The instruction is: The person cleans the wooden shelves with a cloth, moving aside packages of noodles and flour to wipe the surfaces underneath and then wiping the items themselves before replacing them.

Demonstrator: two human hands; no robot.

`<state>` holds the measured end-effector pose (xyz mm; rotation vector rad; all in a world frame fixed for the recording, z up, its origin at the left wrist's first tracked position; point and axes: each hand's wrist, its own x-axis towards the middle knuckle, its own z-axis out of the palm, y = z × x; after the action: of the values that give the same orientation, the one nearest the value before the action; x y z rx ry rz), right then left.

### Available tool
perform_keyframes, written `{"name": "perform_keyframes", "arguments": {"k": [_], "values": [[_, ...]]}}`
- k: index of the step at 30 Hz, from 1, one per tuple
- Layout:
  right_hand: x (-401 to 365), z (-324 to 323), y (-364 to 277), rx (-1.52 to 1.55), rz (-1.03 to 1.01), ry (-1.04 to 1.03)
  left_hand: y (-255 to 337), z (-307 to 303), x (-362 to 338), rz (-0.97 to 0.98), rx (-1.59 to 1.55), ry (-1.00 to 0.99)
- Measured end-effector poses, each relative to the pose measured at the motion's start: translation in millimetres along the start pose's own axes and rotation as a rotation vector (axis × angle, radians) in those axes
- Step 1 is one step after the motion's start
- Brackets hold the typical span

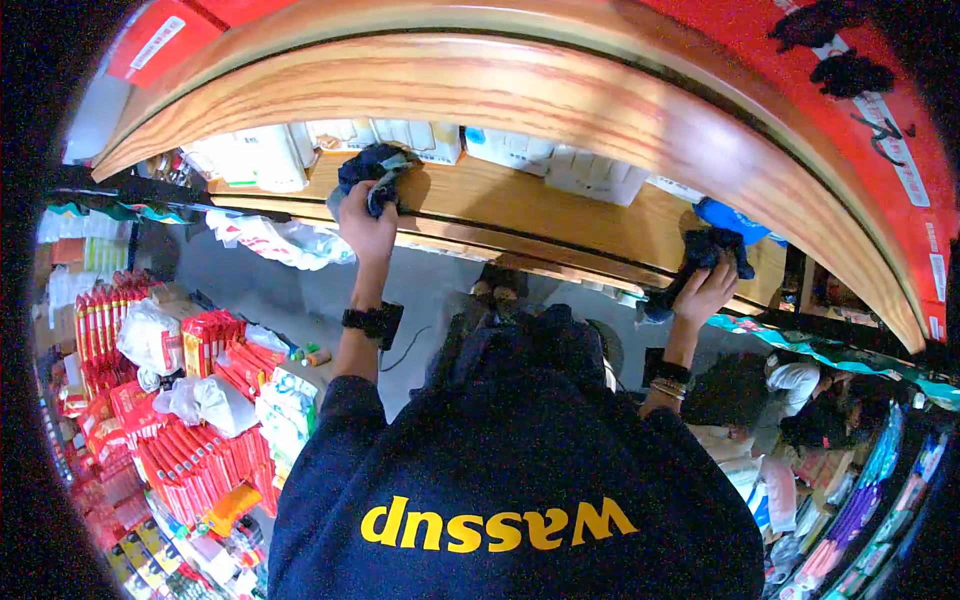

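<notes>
My left hand is closed on a bunched dark cloth with a pale patch, at the left part of a wooden shelf. Toward the shelf's right end, my right hand has its fingers curled over a black bunched cloth. What kind of cloth either one is, I cannot make out. White boxes stand along the back of this shelf. Just behind the right cloth lies a blue packet.
A curved wooden board overhangs the shelf. Above it are red boxes with black fabric pieces on top. Red packaged goods and white plastic bags are stacked at lower left. Another person is low down at right.
</notes>
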<state>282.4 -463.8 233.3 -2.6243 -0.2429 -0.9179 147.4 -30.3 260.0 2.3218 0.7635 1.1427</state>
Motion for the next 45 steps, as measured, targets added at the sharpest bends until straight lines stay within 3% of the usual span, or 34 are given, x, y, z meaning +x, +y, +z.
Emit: {"name": "perform_keyframes", "arguments": {"k": [8, 10, 13, 17, 20, 29, 33, 35, 36, 41, 45], "values": [[-2.4, 6.5, 8.2, 0.062, -0.010, 0.023, -6.6, -4.0, -21.5, -0.050, -0.112, 0.004], [-6.5, 8.2, 7.3, 0.019, -0.007, 0.062, -3.1, -6.7, -24.7, -0.256, -0.190, -0.072], [-2.7, 6.1, 4.3, 0.062, -0.009, 0.070, 9.6, -7.4, -23.4, -0.276, -0.037, -0.130], [-0.7, 5.6, 2.2, 0.115, -0.007, 0.071, 39.8, -7.5, -18.6, -0.157, -0.065, -0.341], [-0.8, 5.5, 1.2, 0.079, 0.030, 0.057, 69.2, -7.8, -16.6, -0.159, 0.057, -0.374], [-5.4, 8.5, 4.5, 0.112, 0.009, 0.143, 44.8, -3.2, -18.7, -0.072, 0.021, -0.451], [-1.1, 6.1, -0.3, 0.162, -0.004, 0.153, 30.9, -12.1, -11.1, -0.064, 0.033, -0.406], [-5.0, 9.2, 3.6, 0.117, 0.000, 0.152, 5.6, -14.7, -8.0, -0.166, -0.015, -0.232], [-5.7, 9.9, 2.8, 0.121, 0.005, 0.150, -9.1, -15.2, -3.3, -0.109, 0.035, -0.165], [-2.9, 6.6, -1.5, 0.123, -0.008, 0.195, -83.8, -29.6, 30.7, -0.184, 0.075, -0.095], [-3.5, 6.0, -1.6, 0.103, 0.013, 0.168, -91.0, -30.7, 36.3, -0.317, -0.002, -0.012]]}}
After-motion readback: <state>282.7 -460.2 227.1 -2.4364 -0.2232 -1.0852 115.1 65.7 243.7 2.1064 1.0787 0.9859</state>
